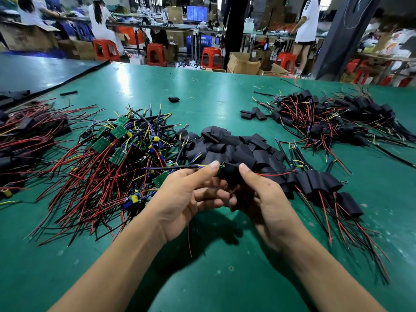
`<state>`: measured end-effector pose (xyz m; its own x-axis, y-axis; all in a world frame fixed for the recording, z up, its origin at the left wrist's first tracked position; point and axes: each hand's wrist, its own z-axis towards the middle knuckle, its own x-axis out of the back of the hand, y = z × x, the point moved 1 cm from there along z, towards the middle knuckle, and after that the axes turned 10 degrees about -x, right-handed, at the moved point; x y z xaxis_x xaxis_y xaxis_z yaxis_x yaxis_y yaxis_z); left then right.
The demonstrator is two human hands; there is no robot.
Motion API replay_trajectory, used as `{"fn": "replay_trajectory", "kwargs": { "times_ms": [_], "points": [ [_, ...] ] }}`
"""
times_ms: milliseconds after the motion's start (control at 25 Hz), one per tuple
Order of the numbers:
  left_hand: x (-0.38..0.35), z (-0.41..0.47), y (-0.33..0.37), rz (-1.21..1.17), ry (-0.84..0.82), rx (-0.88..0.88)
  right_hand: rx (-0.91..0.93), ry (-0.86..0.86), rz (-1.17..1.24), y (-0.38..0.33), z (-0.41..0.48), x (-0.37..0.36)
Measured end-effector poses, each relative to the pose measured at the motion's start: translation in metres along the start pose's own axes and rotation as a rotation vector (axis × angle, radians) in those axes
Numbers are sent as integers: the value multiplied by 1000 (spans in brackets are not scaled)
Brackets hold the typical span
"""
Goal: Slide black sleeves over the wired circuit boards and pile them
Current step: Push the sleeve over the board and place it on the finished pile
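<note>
**While board (pixel 219 171) is going into sleeve (pixel 230 173): mid-slide**

As the sleeve is sitting btwn both thumbs, the step in hand is looking like the slide itself. L hand (pixel 186 194) is pinching the board at its wire end, thumb on top, fingers curling under. Only a sliver of green is showing at the sleeve's mouth. R hand (pixel 263 199) is pinching the sleeve, thumb on top, fingers below. Both are hovering above the surface (pixel 202 278), just in front of the loose sleeves (pixel 229 145). A black lead (pixel 171 168) is running out left past the L thumb, and a red wire (pixel 274 174) is running out right past the R thumb.

To the left, bare boards (pixel 119 143) are lying in a tangle, touching the loose sleeves. Just right of the R hand, done pcs (pixel 319 183) are piling up, w/ a bigger heap (pixel 337 118) further back.

Next move, prob.: R hand is needing to hold the mouth open & draw the sleeve leftward while L hand is feeding the board in straight, till no green is showing. Then the pc is going onto the near right pile. Risk: wires or parts snagging on the sleeve edge. How far in the board is sitting, can't tell, since fingers are hiding it.
</note>
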<state>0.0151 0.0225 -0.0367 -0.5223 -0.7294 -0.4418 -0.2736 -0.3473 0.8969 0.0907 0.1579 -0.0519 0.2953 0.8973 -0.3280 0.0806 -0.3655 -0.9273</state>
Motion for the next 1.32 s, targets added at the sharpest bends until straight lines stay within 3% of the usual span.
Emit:
{"fn": "replay_trajectory", "kwargs": {
  "times_ms": [400,520,640,760,880,1000,1320],
  "points": [
    [-7,-5,-8,232,8,-164,-110,60,-116,1,1,-9],
    [-5,-3,-9,271,35,-155,-75,45,-191,4,1,-11],
    [-1,-2,-6,158,12,-34,-66,46,-218,7,-1,-13],
    [-4,-5,-4,104,-119,32,-137,87,-164,6,1,-8],
    [-4,-7,-7,215,-103,-98,-254,85,3,3,1,-2],
    [-3,-8,-7,225,-114,-122,-221,40,201,-3,-1,-2],
    [0,-7,-9,241,-113,-145,-183,-2,154,1,-6,-14]
  ]
}}
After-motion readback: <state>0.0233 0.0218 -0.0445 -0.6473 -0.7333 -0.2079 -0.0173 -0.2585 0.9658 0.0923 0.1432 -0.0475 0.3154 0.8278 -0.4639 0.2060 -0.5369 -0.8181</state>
